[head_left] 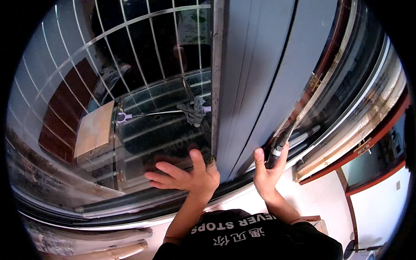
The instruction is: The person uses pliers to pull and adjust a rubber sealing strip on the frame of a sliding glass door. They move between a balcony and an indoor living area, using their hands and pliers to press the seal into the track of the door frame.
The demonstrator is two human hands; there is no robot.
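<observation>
My left hand (190, 175) is raised before the lower part of a glass window pane (151, 143), fingers spread and holding nothing. Its wrist side is close to the foot of a wide grey window frame (251, 86). To the right of that frame, my right hand (269, 173) is around a slim dark tool with a pale band (275, 151), thumb on one side and fingers on the other. The tool points up and away along the gap beside the frame. Its lower end is hidden in the hand, so its exact kind is unclear.
Beyond the glass are curved metal bars (130, 26), a pale wooden board (95, 130), and a thin rod with a grey cloth (193, 112) on it. A dark window track (143, 208) runs below. Patterned curtain fabric (368, 125) and a red-brown door frame (377, 177) stand right.
</observation>
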